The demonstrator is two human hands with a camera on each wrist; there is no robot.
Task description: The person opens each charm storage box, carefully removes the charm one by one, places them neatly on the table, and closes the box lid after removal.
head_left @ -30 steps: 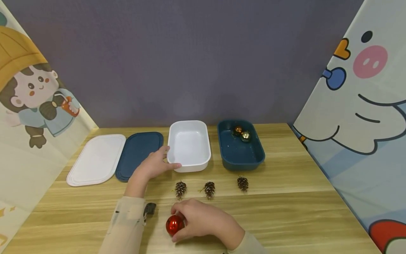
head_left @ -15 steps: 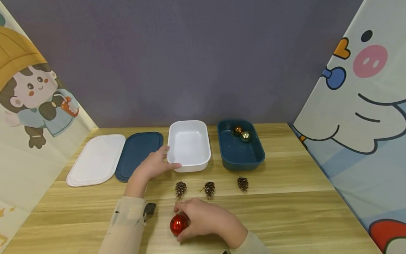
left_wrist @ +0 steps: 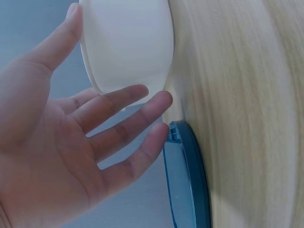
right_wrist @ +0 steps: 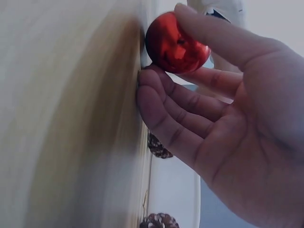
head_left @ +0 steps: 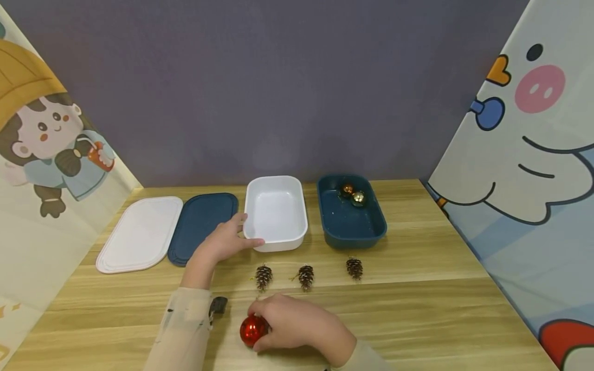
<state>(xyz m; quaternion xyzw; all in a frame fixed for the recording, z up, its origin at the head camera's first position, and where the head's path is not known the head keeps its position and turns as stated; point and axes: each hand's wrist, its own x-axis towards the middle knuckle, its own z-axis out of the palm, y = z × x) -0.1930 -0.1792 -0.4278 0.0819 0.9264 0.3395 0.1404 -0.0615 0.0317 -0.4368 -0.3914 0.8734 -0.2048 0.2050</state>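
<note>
My right hand (head_left: 292, 322) holds a shiny red Christmas bauble (head_left: 253, 330) low over the wooden table, its thumb on one side and a finger reaching round the other. In the right wrist view, the red bauble (right_wrist: 175, 43) is between thumb and fingers, very close to the table or touching it. The left hand (head_left: 227, 239), fingers spread, is at the left front corner of a white box (head_left: 280, 245). Its thumb touches the white box (left_wrist: 130, 45) in the left wrist view; the other fingers look fairly straight.
A dark blue box (head_left: 355, 241) holds a copper bauble (head_left: 347, 189) and a gold bauble (head_left: 359, 198). Pine cones (head_left: 264, 277) lie in front of the boxes. A white lid (head_left: 141, 234) and a blue lid (head_left: 199, 219) lie flat at left. Walls border the table.
The right hand and red bauble shift slightly right, then back left. My left hand stays at the white box.
</note>
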